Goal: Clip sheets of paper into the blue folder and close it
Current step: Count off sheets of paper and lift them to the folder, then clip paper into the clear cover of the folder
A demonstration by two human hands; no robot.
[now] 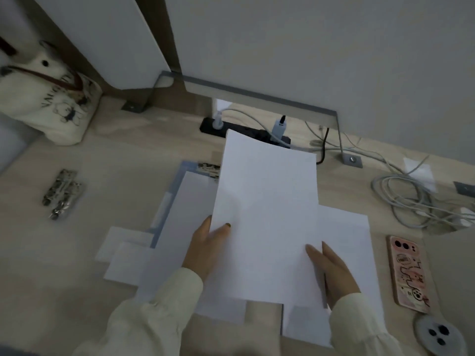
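White rectangular paper sheet is hovering over the open blue plastic folder on the pale desk, left hand and right hand each pinching a lower edge, seemingly to feed its silver clip

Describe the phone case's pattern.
The phone case is pink with cartoon doodles, clearest in the head view.

Matt paper sheet, seemingly wood-grain desk

Far left on the bench: cream cloth bag with bear print. At the back: black power strip, plugs in it. Right side: coiled white cables; nearer, phone in pink case.
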